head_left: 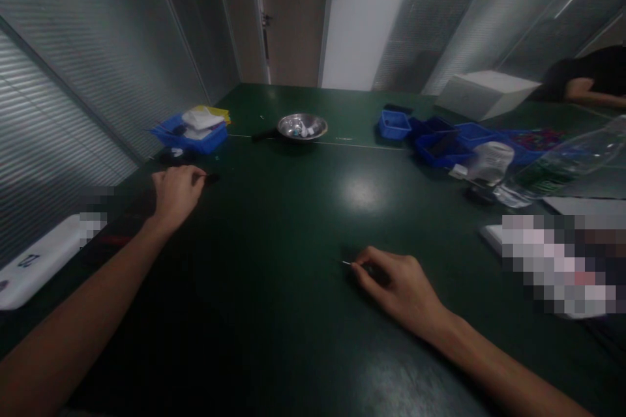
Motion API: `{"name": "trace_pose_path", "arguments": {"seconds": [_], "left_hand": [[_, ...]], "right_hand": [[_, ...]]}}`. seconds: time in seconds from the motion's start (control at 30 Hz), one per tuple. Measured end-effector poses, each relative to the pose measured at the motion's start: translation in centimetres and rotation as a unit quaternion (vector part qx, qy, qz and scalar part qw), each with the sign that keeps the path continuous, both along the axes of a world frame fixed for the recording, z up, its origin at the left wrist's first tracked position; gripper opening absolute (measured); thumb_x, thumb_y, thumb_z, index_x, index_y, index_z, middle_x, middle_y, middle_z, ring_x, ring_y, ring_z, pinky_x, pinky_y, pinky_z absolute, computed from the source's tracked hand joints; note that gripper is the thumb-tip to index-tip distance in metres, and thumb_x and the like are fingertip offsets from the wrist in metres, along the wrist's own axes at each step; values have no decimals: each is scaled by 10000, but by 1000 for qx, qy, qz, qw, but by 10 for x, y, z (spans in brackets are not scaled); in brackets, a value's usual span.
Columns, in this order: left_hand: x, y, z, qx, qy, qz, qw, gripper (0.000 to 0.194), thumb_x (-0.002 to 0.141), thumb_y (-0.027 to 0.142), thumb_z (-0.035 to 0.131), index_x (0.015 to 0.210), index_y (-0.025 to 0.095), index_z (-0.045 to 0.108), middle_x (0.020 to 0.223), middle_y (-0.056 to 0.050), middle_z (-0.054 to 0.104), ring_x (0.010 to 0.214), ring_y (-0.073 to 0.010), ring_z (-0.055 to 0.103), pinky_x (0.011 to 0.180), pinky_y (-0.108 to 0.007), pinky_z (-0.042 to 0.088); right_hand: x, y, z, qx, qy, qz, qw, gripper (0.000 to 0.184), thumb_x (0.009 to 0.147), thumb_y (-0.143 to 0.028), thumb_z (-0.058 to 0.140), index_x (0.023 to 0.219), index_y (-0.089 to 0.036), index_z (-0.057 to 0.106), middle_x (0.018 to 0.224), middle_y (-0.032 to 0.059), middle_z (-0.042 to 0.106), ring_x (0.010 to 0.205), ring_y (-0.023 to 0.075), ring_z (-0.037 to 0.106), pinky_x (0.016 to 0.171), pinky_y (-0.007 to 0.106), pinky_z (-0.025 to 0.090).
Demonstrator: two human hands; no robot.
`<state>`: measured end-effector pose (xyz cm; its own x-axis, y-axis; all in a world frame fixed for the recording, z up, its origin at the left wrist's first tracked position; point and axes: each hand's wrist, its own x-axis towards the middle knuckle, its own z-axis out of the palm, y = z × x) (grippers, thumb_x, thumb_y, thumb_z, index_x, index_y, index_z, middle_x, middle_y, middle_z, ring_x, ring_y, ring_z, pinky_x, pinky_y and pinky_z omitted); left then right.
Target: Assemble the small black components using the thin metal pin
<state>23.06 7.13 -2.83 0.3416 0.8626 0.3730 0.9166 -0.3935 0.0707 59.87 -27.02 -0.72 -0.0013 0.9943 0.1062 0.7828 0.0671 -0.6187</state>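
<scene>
My left hand (177,190) is at the left of the green table, its thumb and fingertips pinched on a small dark piece (211,178) whose kind is too dim to tell. Just behind that hand stands a blue basket (212,140) holding white and yellow items. Closer to me and right of the middle, my right hand (403,287) rests low over the table. A thin, pale, pin-like piece (346,263) sticks out from its thumb and index finger. The other fingers are curled, and the palm is partly hidden.
A metal bowl (313,137) with small white bits stands at the back. Right of it are a small blue bin (394,125), more blue trays (433,155), a clear bottle (552,172) and a white box (482,94). A white case (42,264) lies left; a person's arm (587,90) shows far right.
</scene>
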Motion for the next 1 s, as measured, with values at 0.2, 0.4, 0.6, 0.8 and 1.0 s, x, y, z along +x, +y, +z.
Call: {"name": "trace_pose_path", "arguments": {"seconds": [0.2,0.4,0.6,0.8,1.0], "left_hand": [[6,-7,9,-18,-115,22,993,267,959,337,592,1117,147,695,988,7,708,901,-190,630,976,-338,416],[19,-15,11,-78,-210,17,974,269,902,307,657,1088,124,721,984,11,728,894,-160,646,841,-258,473],[22,-11,2,-58,-233,-29,970,295,876,293,640,1120,161,739,1047,-65,743,946,-212,692,906,-329,522],[19,-6,-3,-44,-222,-39,973,299,888,303,609,1118,161,737,1092,-88,737,974,-232,690,956,-368,525],[16,2,-11,-24,-237,-24,971,294,863,297,632,1103,173,747,1070,-79,743,959,-222,695,953,-345,527]], "right_hand": [[0,0,0,3,3,0,1000,242,1032,-384,526,964,-214,683,807,12,724,582,127,640,562,246,482],[0,0,1,-3,3,1,1000,227,1032,-379,532,976,-216,679,829,11,726,586,126,637,569,252,478],[0,0,1,-11,4,2,1000,228,1034,-381,524,981,-218,674,835,11,724,593,127,634,572,250,476],[1,-1,0,-20,3,2,1000,232,1038,-388,518,990,-221,673,857,11,726,605,131,639,592,263,470],[2,-1,-2,-18,2,0,1000,234,1034,-399,524,990,-225,673,846,7,723,602,131,639,594,270,458]]}}
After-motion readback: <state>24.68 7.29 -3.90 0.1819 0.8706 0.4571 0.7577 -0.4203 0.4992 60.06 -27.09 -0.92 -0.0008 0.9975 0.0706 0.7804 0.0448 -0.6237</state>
